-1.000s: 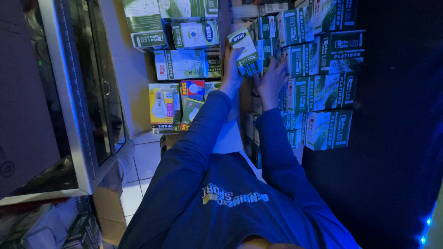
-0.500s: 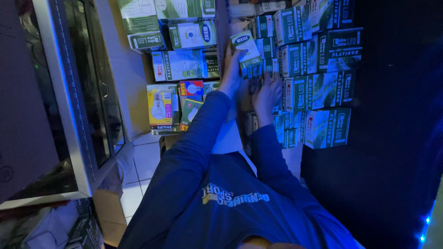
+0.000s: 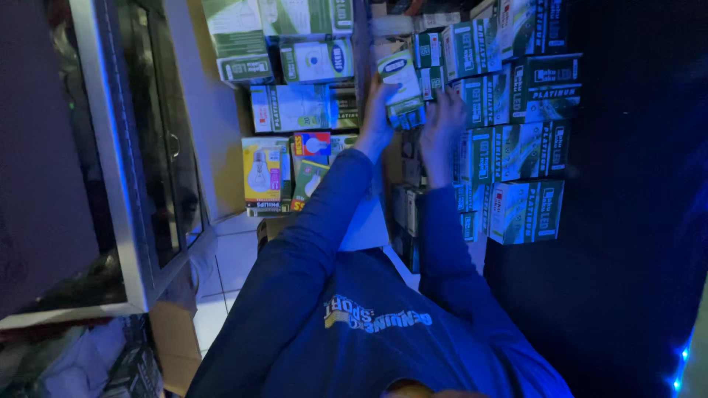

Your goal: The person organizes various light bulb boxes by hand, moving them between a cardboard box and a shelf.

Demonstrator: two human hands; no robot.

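Observation:
My left hand (image 3: 375, 124) is shut on a small green and white carton (image 3: 400, 82) and holds it up against a wall of stacked boxes. My right hand (image 3: 442, 124) is beside it, fingers spread, touching the green cartons (image 3: 509, 151) stacked to the right and the lower end of the held carton. Both arms are in dark blue sleeves reaching forward from my blue sweatshirt (image 3: 369, 332).
More green and white cartons (image 3: 295, 107) fill the upper left. A yellow bulb box (image 3: 264, 175) and a red one (image 3: 311, 144) stand below them. A glass-fronted cabinet with a pale frame (image 3: 122, 169) runs along the left. Pale floor tiles (image 3: 232, 254) lie beneath. The right side is dark.
My left hand and the carton have shifted slightly to the right. My right hand dipped down, then rose back up to the carton's lower end.

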